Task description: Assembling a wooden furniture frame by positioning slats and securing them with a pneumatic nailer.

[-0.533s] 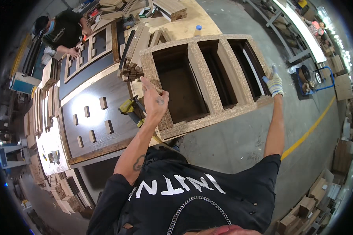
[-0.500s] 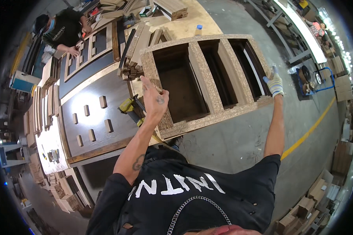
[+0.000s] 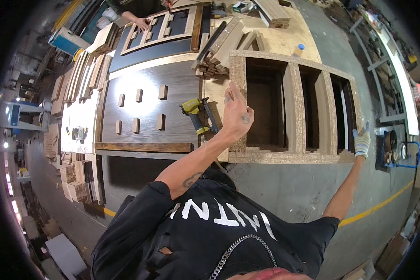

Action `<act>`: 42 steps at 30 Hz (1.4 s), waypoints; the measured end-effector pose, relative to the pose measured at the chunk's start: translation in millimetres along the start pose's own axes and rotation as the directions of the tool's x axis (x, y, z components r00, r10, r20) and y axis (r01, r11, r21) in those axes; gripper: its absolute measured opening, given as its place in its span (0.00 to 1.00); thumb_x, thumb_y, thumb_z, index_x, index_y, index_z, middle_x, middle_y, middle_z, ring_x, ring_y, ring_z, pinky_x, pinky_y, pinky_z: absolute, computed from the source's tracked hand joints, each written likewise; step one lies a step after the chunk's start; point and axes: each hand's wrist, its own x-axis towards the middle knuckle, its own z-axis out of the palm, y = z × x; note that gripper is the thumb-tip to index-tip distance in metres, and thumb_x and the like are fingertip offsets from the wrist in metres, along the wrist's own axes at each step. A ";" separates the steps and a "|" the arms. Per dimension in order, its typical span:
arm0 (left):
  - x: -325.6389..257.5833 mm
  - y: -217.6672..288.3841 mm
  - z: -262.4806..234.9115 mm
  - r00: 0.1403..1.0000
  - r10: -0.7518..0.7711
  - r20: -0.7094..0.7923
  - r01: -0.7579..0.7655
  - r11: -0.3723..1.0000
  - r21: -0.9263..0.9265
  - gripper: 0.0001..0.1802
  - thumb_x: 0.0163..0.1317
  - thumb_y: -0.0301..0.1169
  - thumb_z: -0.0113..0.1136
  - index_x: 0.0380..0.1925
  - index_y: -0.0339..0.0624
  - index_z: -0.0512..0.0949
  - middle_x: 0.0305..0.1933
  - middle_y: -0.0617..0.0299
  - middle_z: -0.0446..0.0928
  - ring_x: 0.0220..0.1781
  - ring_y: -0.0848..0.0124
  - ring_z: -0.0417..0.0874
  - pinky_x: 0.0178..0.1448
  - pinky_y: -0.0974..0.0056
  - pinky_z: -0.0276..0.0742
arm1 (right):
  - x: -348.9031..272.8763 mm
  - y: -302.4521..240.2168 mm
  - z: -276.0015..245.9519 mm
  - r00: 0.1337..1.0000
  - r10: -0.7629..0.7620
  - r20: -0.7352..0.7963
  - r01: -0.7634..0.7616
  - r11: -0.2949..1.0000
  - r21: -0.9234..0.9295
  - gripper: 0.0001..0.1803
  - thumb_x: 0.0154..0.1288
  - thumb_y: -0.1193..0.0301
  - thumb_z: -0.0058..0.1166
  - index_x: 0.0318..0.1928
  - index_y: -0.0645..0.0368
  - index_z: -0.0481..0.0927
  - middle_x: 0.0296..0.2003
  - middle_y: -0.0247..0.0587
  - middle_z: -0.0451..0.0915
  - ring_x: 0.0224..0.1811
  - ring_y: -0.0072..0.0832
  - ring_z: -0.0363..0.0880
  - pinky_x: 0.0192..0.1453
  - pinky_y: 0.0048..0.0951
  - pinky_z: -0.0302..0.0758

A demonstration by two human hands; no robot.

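The view has swung, so the chipboard cabinet frame (image 3: 289,107) now lies nearly level across the picture instead of slanting up to the right. The bare left hand (image 3: 235,114) has shifted from the frame's left upright to open over its left compartment edge. The gloved right hand (image 3: 361,142) has dropped from the frame's upper right corner to its lower right corner.

Bright overhead glare on the dark panel (image 3: 144,107); fisheye edges bend, darken.
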 end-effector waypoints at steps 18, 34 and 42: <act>47.3 -8.6 -0.7 0.987 -0.155 0.047 0.154 0.987 0.038 0.53 0.52 0.27 0.65 0.65 0.09 0.40 0.45 0.28 0.73 0.44 0.41 0.80 0.46 0.50 0.80 | 26.7 -4.5 -7.9 0.981 0.084 0.172 0.008 0.881 -0.474 0.53 0.48 0.58 0.75 0.69 0.69 0.62 0.59 0.64 0.75 0.64 0.53 0.73 0.66 0.40 0.71; 42.8 -26.7 25.4 0.995 -0.019 -0.094 0.044 0.962 0.271 0.51 0.49 0.27 0.59 0.66 0.09 0.41 0.50 0.12 0.67 0.44 0.39 0.82 0.48 0.55 0.82 | 12.6 -7.1 -19.2 0.985 0.105 0.139 -0.045 0.924 -0.380 0.52 0.49 0.52 0.73 0.70 0.62 0.63 0.59 0.63 0.76 0.62 0.55 0.74 0.64 0.43 0.72; 41.8 -15.8 19.8 0.991 -0.084 -0.101 0.106 0.966 0.235 0.47 0.49 0.36 0.69 0.60 0.23 0.52 0.49 0.22 0.66 0.41 0.36 0.80 0.45 0.45 0.80 | -6.4 -38.7 -33.5 0.978 0.137 0.159 -0.072 0.931 -0.358 0.48 0.50 0.55 0.72 0.67 0.65 0.66 0.56 0.67 0.76 0.61 0.55 0.75 0.63 0.44 0.73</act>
